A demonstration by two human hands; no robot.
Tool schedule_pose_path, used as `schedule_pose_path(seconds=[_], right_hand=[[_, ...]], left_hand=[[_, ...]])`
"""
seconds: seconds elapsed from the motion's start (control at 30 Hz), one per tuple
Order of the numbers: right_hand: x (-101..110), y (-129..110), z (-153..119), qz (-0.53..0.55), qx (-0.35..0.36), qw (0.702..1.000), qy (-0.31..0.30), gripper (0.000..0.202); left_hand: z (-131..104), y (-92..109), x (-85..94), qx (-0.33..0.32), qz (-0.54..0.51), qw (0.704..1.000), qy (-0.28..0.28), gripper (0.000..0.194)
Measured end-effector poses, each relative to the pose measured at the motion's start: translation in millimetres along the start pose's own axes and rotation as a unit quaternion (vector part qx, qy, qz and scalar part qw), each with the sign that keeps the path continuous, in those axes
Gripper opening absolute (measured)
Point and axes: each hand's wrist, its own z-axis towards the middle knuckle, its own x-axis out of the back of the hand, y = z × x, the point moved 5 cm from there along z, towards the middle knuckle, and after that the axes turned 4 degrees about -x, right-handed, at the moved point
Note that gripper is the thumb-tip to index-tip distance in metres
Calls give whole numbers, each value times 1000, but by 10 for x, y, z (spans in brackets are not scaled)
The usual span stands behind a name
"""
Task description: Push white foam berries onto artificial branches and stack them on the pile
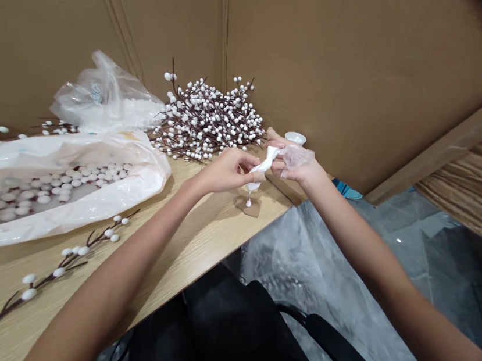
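Observation:
Above the right end of the table, both hands grip one small plastic bag (266,162) with a white, twisted, paste-like filling. My left hand (227,170) pinches its white lower end between thumb and fingers. My right hand (294,168) is closed around the clear, crumpled end, its fingers partly hidden. A thin white strand runs down from the bag to a white blob (248,203) on a small brown cardboard piece (253,207). Just beyond my right hand sits a small white round cap or dish (295,137).
A heap of white-berry stems (211,117) stands behind my hands. An open white bag (153,182) of white berries lies left, with a clear plastic bag (103,98) behind. One berry branch (64,263) lies in front. Cardboard walls (315,36) close off the back; a black chair armrest (335,339) is below.

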Motion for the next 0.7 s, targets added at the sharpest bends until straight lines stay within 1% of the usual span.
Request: schedule_pose_path(seconds=[0.07, 0.13, 0.27, 0.33, 0.43, 0.5, 0.53, 0.63, 0.7], right_hand=[[-18, -43, -19, -11, 17, 1000, 2, 42], [-39, -71, -36, -3, 19, 1000, -1, 42], [-55, -83, -50, 19, 8, 1000, -6, 46], [-55, -44, -49, 53, -16, 998, -14, 47], [-62, 74, -59, 120, -80, 989, -35, 47], [-69, 151, -78, 163, -112, 979, -51, 46], [-70, 180, -91, 174, -121, 976, -58, 45], [-52, 224, -135, 161, -122, 977, -64, 39], [-30, 226, -165, 143, -114, 982, -56, 34]], left_hand=[[3, 20, 17, -5, -6, 1000, 2, 22], [5, 43, 33, 0, -27, 1000, 6, 23], [3, 85, 51, 36, -108, 994, 5, 21], [-1, 88, 53, 67, -147, 987, -1, 17], [-14, 58, 46, 119, -198, 973, -1, 14], [-25, 18, 27, 160, -248, 955, 9, 13], [-33, -8, 12, 185, -279, 942, 20, 12], [-59, -75, -47, 266, -366, 890, 59, 9], [-69, -86, -80, 300, -399, 863, 77, 7]])
